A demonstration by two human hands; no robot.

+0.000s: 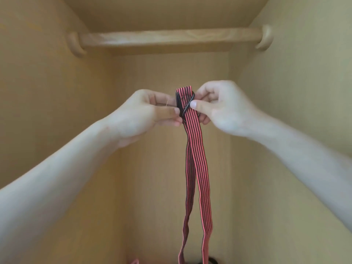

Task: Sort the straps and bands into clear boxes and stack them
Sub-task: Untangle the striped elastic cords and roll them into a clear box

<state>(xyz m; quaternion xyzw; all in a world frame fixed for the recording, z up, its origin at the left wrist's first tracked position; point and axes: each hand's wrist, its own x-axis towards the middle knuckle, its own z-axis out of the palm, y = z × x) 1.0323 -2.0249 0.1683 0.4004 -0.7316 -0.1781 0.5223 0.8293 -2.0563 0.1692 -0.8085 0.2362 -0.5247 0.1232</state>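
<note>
A long red strap with black stripes (198,168) hangs in two lengths from my hands, at chest height inside a wooden wardrobe. Its top end is folded over a black metal buckle (187,103). My left hand (148,115) pinches the buckle's left side between thumb and fingers. My right hand (219,107) pinches its right side, thumb on the front. The strap's lower ends run out of view at the bottom edge.
A wooden clothes rail (169,38) crosses the wardrobe above my hands, under a shelf. Wooden walls (57,92) close in on the left, right and back. A pink bit (134,261) and a dark object (213,261) show at the bottom edge.
</note>
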